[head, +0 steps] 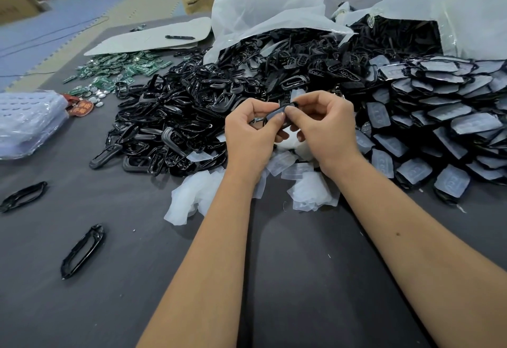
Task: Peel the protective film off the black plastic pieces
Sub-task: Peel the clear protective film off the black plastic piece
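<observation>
A small black plastic piece (275,115) is held above the grey table between both hands. My left hand (251,133) grips it from the left with curled fingers. My right hand (325,128) pinches its upper right edge, where a bit of clear film (297,95) sticks up. Film-covered black pieces (428,125) lie in a heap to the right. Peeled film scraps (301,183) are piled under my wrists. A mound of glossy black frames (175,120) spreads to the left.
Two white bags (263,10) spill black parts at the back. Green circuit boards (118,70) lie at the far left, beside a clear wrapped tray stack (24,123). Two loose black frames (82,251) rest on the grey table (301,279) near me.
</observation>
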Motion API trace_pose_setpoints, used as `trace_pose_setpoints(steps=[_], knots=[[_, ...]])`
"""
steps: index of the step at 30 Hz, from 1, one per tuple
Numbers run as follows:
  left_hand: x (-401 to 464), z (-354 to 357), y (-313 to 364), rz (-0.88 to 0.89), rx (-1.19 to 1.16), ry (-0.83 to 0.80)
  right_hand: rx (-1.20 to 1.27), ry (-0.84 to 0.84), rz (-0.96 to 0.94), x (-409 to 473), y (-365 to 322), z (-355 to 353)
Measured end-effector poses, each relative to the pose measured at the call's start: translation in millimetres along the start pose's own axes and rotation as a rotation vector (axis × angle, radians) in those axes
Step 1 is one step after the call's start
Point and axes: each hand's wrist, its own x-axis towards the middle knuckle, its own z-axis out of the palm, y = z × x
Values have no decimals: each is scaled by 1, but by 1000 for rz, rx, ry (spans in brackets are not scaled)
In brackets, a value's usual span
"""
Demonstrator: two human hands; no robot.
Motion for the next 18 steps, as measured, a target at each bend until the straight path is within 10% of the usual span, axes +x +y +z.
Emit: trace_pose_setpoints(steps=[18], knots=[[2, -3, -3, -93, -124, 3, -191, -27, -140, -1, 3, 3]])
